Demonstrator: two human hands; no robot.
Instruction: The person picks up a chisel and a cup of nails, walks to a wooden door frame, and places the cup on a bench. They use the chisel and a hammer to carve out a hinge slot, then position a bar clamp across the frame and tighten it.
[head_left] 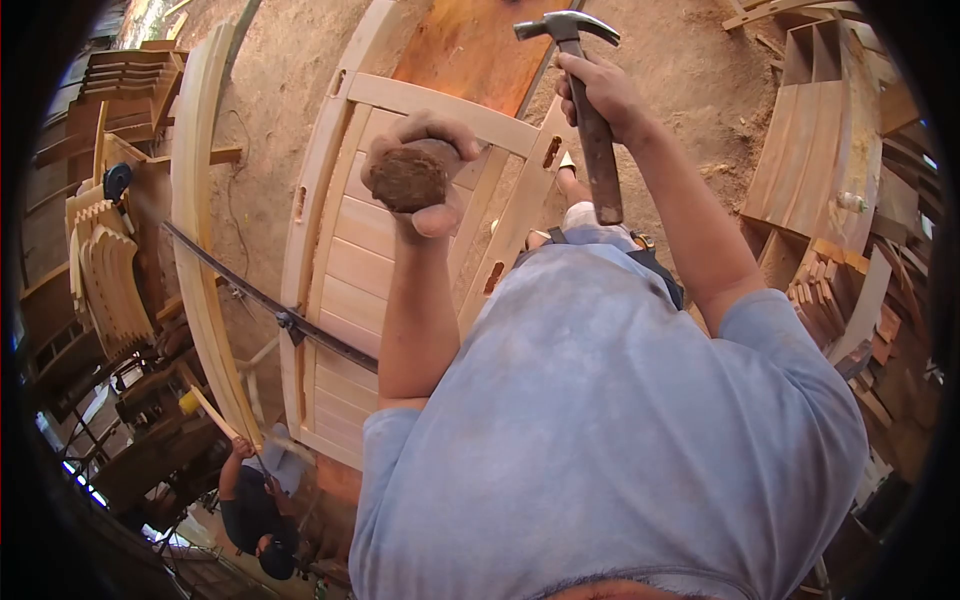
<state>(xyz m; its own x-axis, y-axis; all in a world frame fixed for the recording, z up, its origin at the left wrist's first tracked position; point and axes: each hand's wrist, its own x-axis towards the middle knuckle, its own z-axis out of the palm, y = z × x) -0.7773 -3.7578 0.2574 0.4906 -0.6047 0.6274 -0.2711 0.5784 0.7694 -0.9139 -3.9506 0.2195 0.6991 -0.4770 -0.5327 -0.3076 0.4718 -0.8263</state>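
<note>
A claw hammer [598,150] is in my right hand [603,95], whose fingers wrap round its handle near the metal head. The head points up and away, and the handle end hangs toward my waist. My left hand [440,140] grips a thick brown wooden block [408,180], its rough end turned to the camera. Below my left hand lies a pale wooden panel frame [350,245] with slats and dark mortise slots in its rail. A long dark metal clamp bar [335,345] crosses the frame's left side.
Long pale boards [200,200] stand left of the frame. An orange-brown board [465,50] lies beyond it. Stacked wooden parts [800,150] are at the right, curved pieces [110,280] at the far left. Another person [255,510] holds a wooden strip at lower left.
</note>
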